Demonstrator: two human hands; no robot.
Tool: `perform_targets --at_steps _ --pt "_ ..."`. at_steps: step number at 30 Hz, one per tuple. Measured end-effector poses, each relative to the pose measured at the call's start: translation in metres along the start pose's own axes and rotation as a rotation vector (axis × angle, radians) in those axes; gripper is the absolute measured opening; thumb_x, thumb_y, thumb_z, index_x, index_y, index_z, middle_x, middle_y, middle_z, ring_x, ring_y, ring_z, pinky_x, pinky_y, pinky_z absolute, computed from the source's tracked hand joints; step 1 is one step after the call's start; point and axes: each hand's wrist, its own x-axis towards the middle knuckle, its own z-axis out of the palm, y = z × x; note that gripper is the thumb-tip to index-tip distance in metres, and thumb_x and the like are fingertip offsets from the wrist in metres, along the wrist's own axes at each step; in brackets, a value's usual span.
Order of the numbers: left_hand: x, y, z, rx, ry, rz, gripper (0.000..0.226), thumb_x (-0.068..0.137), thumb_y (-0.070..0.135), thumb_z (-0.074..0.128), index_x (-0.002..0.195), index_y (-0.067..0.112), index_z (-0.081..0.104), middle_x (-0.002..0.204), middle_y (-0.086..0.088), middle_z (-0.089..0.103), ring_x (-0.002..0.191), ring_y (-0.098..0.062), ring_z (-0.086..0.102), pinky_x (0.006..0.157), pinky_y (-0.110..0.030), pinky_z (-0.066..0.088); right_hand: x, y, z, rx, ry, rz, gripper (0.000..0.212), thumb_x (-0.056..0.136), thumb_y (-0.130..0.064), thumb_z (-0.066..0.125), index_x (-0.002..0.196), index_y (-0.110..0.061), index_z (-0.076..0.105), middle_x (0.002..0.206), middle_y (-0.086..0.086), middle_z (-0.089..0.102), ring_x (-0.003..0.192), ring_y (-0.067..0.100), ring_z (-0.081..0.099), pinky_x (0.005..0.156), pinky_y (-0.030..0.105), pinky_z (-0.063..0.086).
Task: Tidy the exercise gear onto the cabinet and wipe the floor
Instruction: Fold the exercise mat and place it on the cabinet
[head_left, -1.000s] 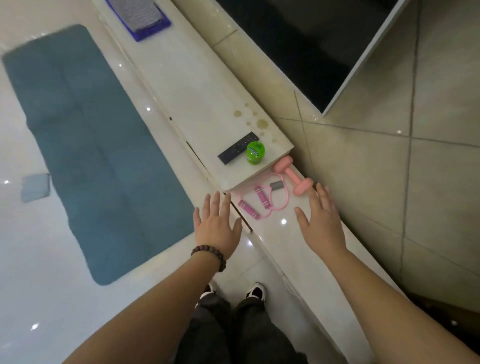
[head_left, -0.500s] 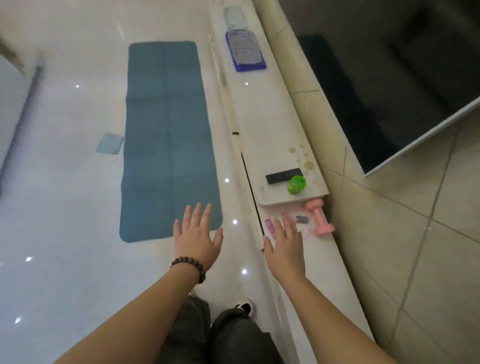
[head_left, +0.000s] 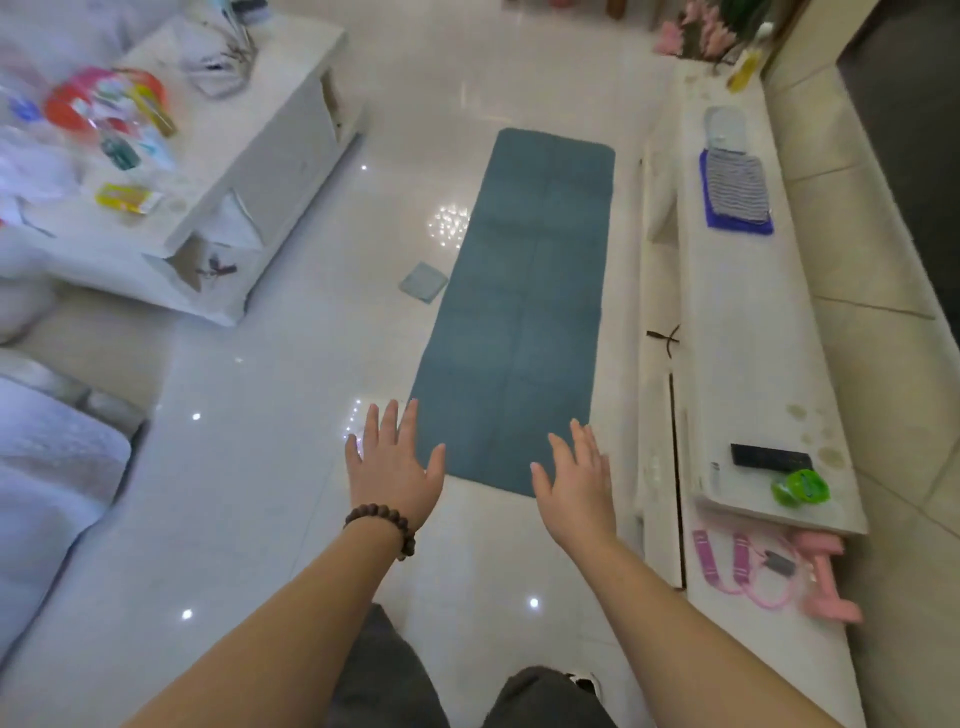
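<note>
Both hands are stretched forward over the glossy white floor (head_left: 270, 467) and hold nothing. The left hand (head_left: 392, 470), with a bead bracelet (head_left: 382, 522) on the wrist, has its fingers straight and a little spread, and the right hand (head_left: 576, 486) also has straight, slightly spread fingers. Beyond the fingertips a teal exercise mat (head_left: 524, 312) lies flat on the floor and runs away to the far side. A small grey-blue cloth (head_left: 423, 282) lies on the floor just beside the left edge of the mat. On the right a long white cabinet (head_left: 748, 338) stands along the wall. On its near, lower part lie a pink skipping rope (head_left: 737, 566) and, just beside it on the right, a pink dumbbell (head_left: 826, 577). On the raised part behind them are a green round object (head_left: 800, 487) and a black remote control (head_left: 770, 458). Farther along the top lies a folded striped cloth (head_left: 737, 187) on a blue one. At far left stands a white table (head_left: 244, 171) with colourful packages.
</note>
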Motion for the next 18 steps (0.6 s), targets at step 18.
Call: perform_targets --at_steps 18 --pt "0.148 -0.253 -0.112 0.013 -0.049 0.012 0.064 0.098 0.051 0.027 0.152 0.026 0.006 0.161 -0.001 0.005 0.148 -0.022 -0.002 0.119 -0.048 0.008 0.091 -0.286 0.09 -0.08 -0.032 0.005 0.049 0.1 -0.04 0.036 0.144 -0.02 0.031 0.16 0.005 0.0 0.147 0.019 -0.007 0.12 0.04 0.001"
